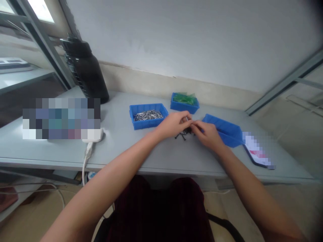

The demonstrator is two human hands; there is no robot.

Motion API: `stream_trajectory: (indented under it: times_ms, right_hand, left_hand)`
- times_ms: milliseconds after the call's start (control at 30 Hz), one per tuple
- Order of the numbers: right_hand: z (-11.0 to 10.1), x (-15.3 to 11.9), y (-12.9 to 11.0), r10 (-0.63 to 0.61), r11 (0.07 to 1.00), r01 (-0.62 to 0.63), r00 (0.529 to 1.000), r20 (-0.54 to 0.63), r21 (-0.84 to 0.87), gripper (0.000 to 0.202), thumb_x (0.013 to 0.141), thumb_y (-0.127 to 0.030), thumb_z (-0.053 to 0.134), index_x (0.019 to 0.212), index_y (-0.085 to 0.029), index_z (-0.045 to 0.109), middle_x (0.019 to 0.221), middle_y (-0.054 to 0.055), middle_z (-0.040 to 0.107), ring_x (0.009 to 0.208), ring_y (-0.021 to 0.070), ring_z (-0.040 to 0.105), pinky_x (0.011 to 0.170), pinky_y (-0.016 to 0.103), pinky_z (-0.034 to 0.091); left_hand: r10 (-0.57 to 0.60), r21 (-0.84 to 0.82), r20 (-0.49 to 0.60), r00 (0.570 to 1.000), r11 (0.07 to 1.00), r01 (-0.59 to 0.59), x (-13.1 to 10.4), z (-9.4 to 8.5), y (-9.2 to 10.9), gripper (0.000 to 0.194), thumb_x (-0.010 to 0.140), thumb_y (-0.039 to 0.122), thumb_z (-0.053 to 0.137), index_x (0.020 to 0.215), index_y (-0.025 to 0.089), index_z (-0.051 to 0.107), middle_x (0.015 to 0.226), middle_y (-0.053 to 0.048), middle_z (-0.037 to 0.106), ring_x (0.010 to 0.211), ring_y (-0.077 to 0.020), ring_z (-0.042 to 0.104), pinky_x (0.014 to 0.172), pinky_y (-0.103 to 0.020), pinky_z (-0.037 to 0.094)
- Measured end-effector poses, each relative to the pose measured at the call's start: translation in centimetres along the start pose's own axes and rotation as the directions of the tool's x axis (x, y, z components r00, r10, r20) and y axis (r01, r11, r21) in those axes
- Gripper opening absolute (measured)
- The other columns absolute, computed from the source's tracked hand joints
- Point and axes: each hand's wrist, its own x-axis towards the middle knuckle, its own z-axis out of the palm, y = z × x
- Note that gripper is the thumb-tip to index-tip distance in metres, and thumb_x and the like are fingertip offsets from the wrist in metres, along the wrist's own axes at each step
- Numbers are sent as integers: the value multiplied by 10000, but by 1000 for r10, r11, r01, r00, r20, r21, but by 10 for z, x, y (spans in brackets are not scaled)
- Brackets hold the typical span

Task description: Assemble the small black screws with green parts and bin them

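My left hand [174, 124] and my right hand [207, 133] meet over a small heap of dark screws [183, 136] on the grey table. The fingers of both hands are closed, with their tips almost touching. What sits between the fingertips is too small to make out. Just left of my left hand stands a blue bin [145, 125] of silvery screw-like metal pieces [148, 115]. Behind the hands, another blue bin [185, 107] holds green plastic pieces [184, 98]. Beside my right hand lies a third blue bin [224, 129], tilted, its inside partly hidden.
A phone [257, 153] lies at the right of the table [156, 158]. A large black bottle [85, 70] stands at the back left, near a blurred-out area and a white plug with its cable [87, 154]. The wall [176, 43] closes off the back.
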Motion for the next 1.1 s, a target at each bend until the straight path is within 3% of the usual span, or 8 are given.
stream_trajectory:
  times_ms: [1100]
  right_hand:
    - [0,0,1,-17,1000,17,1000,-11,-1,228,953,-288,471,863,-200,661,685,26,677,590,164,613,599,274,432]
  left_hand:
    - [-10,19,9,1000,1000,10,0,-1,2,153,932,314,551,858,187,596,709,14,631,670,-125,551,631,-254,393]
